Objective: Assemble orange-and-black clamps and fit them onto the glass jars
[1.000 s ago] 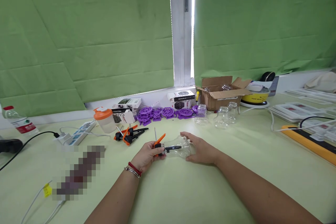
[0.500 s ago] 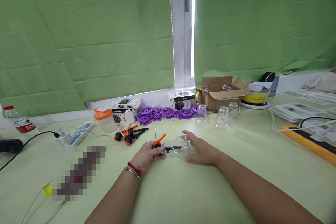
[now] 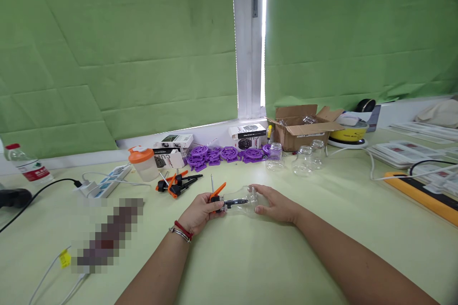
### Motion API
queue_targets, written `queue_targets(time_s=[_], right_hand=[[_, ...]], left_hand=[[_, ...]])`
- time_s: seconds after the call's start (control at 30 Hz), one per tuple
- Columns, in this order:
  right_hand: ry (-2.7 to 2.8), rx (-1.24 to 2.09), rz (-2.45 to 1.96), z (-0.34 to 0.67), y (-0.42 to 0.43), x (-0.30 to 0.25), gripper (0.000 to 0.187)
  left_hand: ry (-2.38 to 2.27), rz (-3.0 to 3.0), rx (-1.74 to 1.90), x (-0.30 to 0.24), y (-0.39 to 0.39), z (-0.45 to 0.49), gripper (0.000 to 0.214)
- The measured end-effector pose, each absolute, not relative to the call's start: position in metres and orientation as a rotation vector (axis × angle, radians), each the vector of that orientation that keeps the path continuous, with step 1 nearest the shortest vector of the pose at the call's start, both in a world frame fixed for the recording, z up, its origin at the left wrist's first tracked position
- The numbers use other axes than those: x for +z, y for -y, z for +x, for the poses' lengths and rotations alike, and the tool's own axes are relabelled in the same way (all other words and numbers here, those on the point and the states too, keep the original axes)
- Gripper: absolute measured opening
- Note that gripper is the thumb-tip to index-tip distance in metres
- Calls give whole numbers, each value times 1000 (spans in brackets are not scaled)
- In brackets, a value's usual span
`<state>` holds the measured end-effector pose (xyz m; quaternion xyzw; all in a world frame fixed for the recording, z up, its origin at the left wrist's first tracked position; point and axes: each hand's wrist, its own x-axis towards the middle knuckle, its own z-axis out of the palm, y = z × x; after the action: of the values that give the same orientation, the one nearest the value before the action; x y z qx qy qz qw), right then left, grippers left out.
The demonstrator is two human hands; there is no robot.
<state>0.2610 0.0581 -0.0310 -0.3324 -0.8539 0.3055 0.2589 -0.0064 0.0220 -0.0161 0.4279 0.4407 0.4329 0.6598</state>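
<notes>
My left hand is closed on the orange-and-black top at the neck of a clear bottle lying on its side. A thin metal rod sticks up from this top, and a dark stem runs inside the bottle. Around the bottle's wide base, on the right, my right hand is closed, thumb at the near side. Several similar orange-and-black tops lie in a heap beyond my left hand. Clear jars stand beyond my right hand.
Purple plastic parts lie along the wall beside small boxes. Behind the jars is an open cardboard box. An orange-lidded shaker, a power strip and a water bottle stand left; a yellow-and-black bar lies right.
My right hand's fingers have drawn in around the base of the bottle, where they were spread wider before. My left hand keeps its hold and has hardly moved.
</notes>
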Motion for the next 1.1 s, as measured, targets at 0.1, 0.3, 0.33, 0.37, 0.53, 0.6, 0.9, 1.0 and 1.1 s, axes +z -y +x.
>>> queue_targets(time_s=[0.1,0.3,0.33,0.37,0.53,0.6,0.9,1.0,1.1], right_hand=[[2299,817,-921,260,-58,-31,58],[2290,801,-895,256,-61,-32,53],[2295,795,-874,255,-60,-31,54],[2297,789,-862,253,-60,-30,56],[2302,786,-881,252,-59,-28,57],[2297,808,-906,254,-59,-31,56],[2163,1051,-867,267,-60,-36,90],[2150,1004,-851,266,-59,-34,75],[2153,979,-883,266,-60,-34,72]], left_hand=[[-999,971,975,-15,-22,-6,33],[-1016,979,965,-14,-20,-4,32],[-1015,979,967,-14,-20,-4,32],[-1015,979,967,-14,-20,-5,32],[-1023,980,967,-16,-22,-5,32],[-1033,982,968,-16,-22,-5,31],[-1018,1000,966,-20,-23,-7,30],[-1008,1007,960,-20,-23,-7,29],[-1002,1000,969,-19,-23,-7,29]])
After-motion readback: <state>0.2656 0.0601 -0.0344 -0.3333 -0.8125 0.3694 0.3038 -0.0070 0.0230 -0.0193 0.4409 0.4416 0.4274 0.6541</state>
